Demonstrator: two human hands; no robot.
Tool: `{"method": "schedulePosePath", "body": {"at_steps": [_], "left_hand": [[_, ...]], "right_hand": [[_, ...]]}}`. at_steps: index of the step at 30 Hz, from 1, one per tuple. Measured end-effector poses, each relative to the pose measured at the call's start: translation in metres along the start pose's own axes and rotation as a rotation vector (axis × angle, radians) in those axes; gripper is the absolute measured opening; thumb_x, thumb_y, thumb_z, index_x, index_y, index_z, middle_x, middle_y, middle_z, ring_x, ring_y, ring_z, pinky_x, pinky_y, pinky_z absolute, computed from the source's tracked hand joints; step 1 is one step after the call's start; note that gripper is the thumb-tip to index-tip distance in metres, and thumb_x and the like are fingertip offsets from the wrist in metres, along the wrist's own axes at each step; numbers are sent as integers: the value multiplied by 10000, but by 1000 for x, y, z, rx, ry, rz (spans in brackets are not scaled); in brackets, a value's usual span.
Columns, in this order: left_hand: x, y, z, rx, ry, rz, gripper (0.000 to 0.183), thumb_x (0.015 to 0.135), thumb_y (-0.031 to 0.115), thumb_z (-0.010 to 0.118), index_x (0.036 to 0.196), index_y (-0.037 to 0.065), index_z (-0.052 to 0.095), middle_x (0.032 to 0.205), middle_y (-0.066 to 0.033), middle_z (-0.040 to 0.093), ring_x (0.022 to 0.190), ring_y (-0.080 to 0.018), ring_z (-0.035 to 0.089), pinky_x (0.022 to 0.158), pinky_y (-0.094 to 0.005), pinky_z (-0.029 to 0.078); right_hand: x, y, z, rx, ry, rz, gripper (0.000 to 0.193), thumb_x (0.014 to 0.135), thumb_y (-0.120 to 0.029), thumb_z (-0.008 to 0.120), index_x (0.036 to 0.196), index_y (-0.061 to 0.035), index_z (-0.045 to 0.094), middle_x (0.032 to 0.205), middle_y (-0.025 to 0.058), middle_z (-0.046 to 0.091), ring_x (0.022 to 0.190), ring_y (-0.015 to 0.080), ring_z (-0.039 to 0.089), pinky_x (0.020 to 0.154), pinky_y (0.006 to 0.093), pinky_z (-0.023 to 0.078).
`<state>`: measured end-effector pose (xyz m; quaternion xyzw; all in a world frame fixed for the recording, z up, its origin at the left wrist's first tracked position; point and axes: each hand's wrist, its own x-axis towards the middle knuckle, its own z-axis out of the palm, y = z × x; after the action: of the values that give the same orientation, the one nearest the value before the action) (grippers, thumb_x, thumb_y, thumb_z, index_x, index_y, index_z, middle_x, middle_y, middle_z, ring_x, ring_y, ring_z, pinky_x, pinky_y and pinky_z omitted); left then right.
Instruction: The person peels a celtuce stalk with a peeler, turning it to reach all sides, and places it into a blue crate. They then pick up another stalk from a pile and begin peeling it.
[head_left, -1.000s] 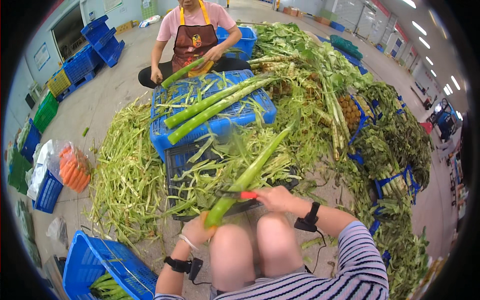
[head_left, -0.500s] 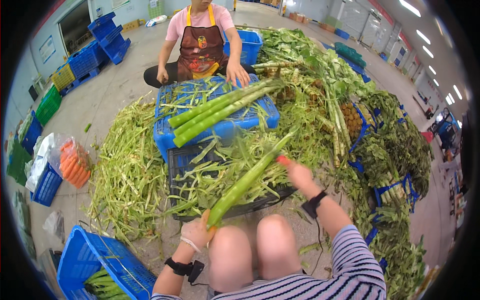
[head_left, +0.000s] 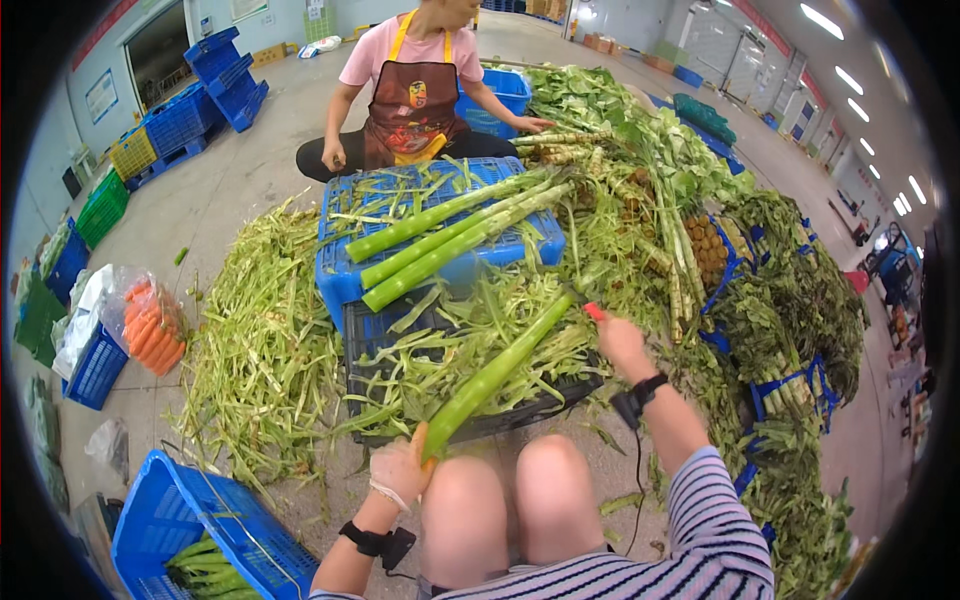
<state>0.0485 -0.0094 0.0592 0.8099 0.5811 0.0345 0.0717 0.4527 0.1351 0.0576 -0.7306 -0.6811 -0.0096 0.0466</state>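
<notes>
My left hand [head_left: 400, 467], gloved, is closed round the thick lower end of a pale green celtuce stem [head_left: 500, 375]. The stem slants up and away to the right above a black crate [head_left: 357, 385] strewn with green peel strips [head_left: 450, 350]. Closed on the red handle of a peeler [head_left: 594, 312] is my right hand [head_left: 624, 347], close to the stem's far leafy end. Blur hides whether the blade touches the stem. Beyond, three peeled celtuce stems [head_left: 440, 255] lie across an upturned blue crate [head_left: 335, 270].
A peel heap [head_left: 260, 350] covers the floor at left. Unpeeled celtuce [head_left: 680, 260] lies piled at right beside leafy bundles [head_left: 780, 320]. A co-worker [head_left: 415, 90] sits opposite. A blue basket [head_left: 160, 500] holds green stems at lower left, with bagged carrots [head_left: 155, 330] farther off.
My right hand and the peeler have moved slightly outward to the right, toward the stem's far end. The co-worker's hand has left the peeled stems and reaches to the pile at right.
</notes>
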Motion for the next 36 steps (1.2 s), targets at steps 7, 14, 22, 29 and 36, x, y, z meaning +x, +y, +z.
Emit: {"method": "schedulePosePath", "body": {"at_steps": [7,14,22,29,36], "left_hand": [[-11,-1,-13,-96,-169,-46,666,784,369,572,1360,143,324,885,-217,562,706,-328,607,577,-422,495],[-12,2,-7,-90,-117,-63,672,770,332,600,1366,196,320,865,-199,543,688,-323,593,574,-413,498],[-24,-9,-7,2,26,-9,719,727,299,664,1360,208,337,914,-192,544,678,-321,596,531,-418,489],[-63,-36,-15,-142,-83,-118,664,719,280,653,1324,211,389,830,-154,574,670,-325,586,550,-418,485],[-89,-63,-24,-78,-111,-82,720,680,322,679,1323,169,392,799,-159,605,663,-329,613,551,-410,490]], "right_hand": [[-81,-112,-14,106,-170,-581,208,836,-161,477,1009,-87,566,729,130,642,631,304,633,516,427,495],[6,8,-5,-15,10,21,221,849,-176,452,938,-9,568,671,158,629,585,308,626,493,417,491],[-28,-41,-4,89,-66,-147,216,840,-210,461,979,-114,596,703,163,621,643,317,622,531,425,482],[-7,-3,20,271,-19,61,333,913,-288,389,1106,-82,564,778,207,627,696,377,609,618,467,476],[8,55,19,219,53,349,280,893,-255,432,1061,-77,569,759,208,621,718,359,611,607,486,464]]}}
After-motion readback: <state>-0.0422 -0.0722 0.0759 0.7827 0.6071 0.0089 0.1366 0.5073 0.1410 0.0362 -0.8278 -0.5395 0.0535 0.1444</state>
